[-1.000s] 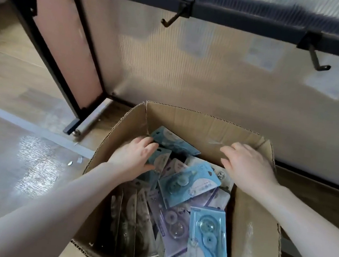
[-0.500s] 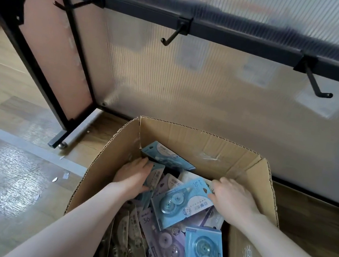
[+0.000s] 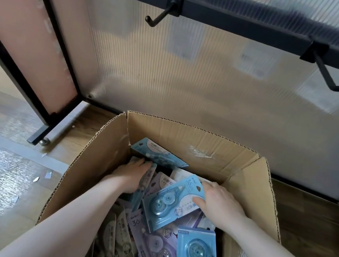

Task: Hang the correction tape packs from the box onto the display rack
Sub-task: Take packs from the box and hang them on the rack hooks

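An open cardboard box (image 3: 248, 197) stands on the floor, full of blue, purple and grey correction tape packs. My right hand (image 3: 221, 204) grips the upper right end of a tilted blue pack (image 3: 171, 203). My left hand (image 3: 131, 174) is down among the packs at the box's left, its fingers curled round an upright blue pack (image 3: 145, 182). Another blue pack (image 3: 158, 153) leans against the back wall. Above the box runs the black rail of the display rack (image 3: 235, 20) with bare hooks, one in the middle (image 3: 158, 17) and one at the right (image 3: 330, 75).
A ribbed translucent panel (image 3: 194, 77) backs the rack. The rack's black frame leg and foot (image 3: 39, 137) stand left of the box. Wooden floor with small paper scraps (image 3: 42, 175) lies at the left.
Both hands have dropped deeper into the box. The right hand has moved left onto the tilted blue pack and taken hold of it. The view has tilted up a little.
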A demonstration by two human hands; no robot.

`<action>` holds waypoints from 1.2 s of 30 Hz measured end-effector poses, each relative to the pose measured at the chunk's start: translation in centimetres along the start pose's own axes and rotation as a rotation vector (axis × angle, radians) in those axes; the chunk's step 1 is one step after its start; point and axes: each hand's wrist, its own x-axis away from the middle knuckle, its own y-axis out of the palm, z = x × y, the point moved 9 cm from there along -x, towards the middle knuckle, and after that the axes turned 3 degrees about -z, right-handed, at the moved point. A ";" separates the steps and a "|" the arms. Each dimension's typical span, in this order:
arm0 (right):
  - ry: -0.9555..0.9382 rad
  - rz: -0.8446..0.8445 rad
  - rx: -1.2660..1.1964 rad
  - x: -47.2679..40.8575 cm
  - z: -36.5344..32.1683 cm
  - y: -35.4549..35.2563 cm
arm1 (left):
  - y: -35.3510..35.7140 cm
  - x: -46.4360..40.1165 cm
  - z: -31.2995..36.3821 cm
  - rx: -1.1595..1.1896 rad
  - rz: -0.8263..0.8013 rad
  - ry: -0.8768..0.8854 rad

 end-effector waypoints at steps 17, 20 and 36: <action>0.058 0.063 -0.533 -1.8 0.5 -0.9 | -4.1 1.5 -0.3 -0.151 0.181 -0.075; 0.083 0.103 -0.653 -2.1 0.4 -1.1 | -5.0 2.2 0.1 -0.096 0.210 -0.007; 0.186 0.305 -0.716 6.8 2.8 -6.2 | -11.3 11.9 5.3 -0.123 0.424 0.186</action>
